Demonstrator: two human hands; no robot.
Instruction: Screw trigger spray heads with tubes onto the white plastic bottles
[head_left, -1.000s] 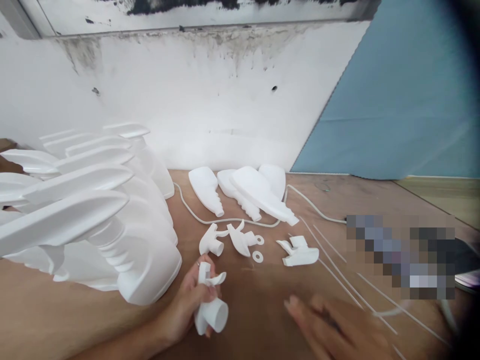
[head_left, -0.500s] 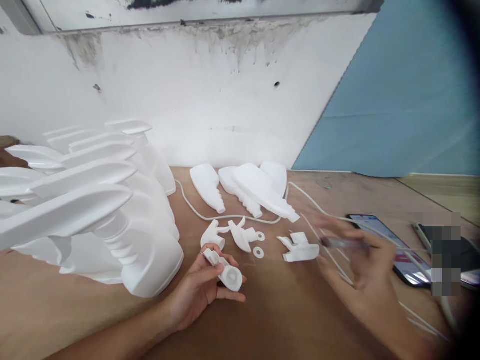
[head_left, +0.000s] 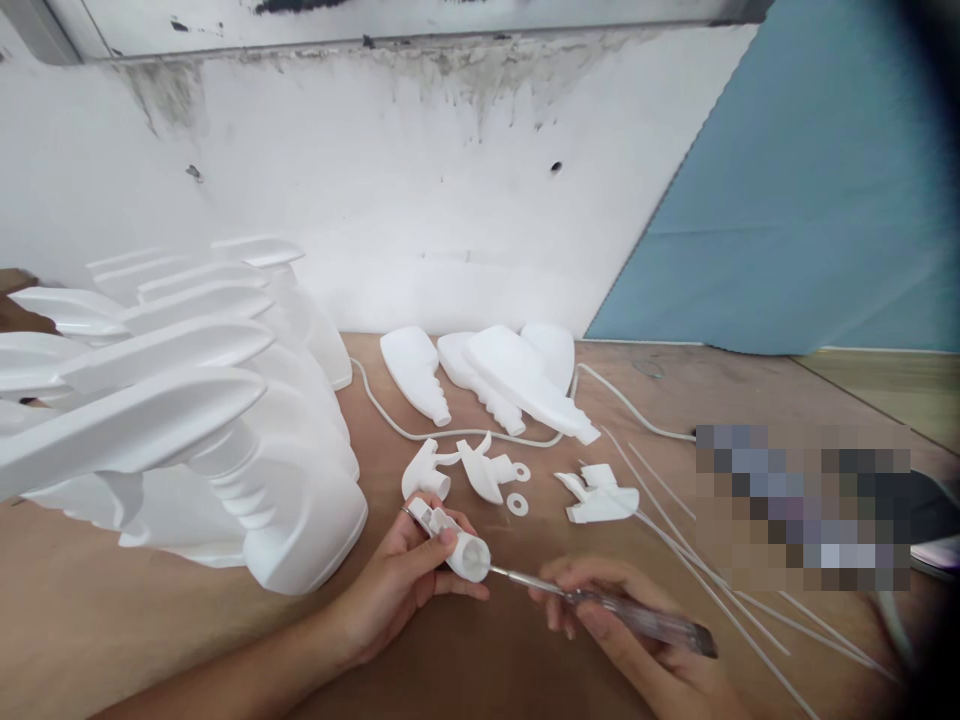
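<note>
My left hand (head_left: 394, 580) is closed on a white trigger spray head (head_left: 469, 558), its round opening turned towards the right. In my right hand (head_left: 622, 620) is a screwdriver (head_left: 645, 618) with a clear handle and a thin metal shaft. The shaft's tip is at the spray head's opening; how far inside it reaches I cannot tell. Beyond my left hand lie two more spray heads, one on the left (head_left: 427, 470) and one beside it (head_left: 484, 472), with two white ring washers (head_left: 517, 504). Another spray head (head_left: 604, 495) rests farther right.
Several large white spray bottles (head_left: 300, 520) stand at left. White bottles (head_left: 517, 380) lie near the wall, with a white cable (head_left: 420, 436) around them. Thin white tubes (head_left: 720, 580) spread across the right of the brown table (head_left: 480, 670), near blurred-out items.
My right hand has come left and nearer with the screwdriver, bringing its tip to the spray head's opening. My left hand has barely moved, with the spray head turned slightly.
</note>
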